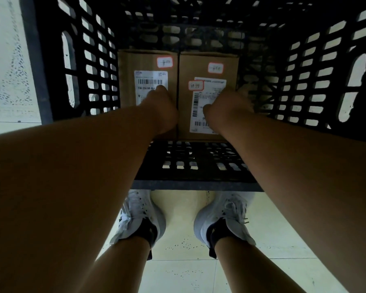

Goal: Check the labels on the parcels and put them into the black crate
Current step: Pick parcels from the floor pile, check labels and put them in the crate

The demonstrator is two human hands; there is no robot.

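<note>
I look straight down into the black crate (199, 185). Two brown cardboard parcels lie side by side on its floor, each with a white barcode label and red-edged stickers. My left hand (164, 108) is over the left parcel (131, 66), at the seam between the two. Its fingers curl down against the left edge of the right parcel (190, 66), with their tips hidden. My right hand (228, 106) grips the right parcel's right edge, and its thumb lies on the label (199, 115).
The crate's slotted walls rise close around both forearms. It stands on a pale tiled floor (178, 271). My two feet in white shoes (135, 216) stand just in front of the near wall. A lighter floor strip shows at far left.
</note>
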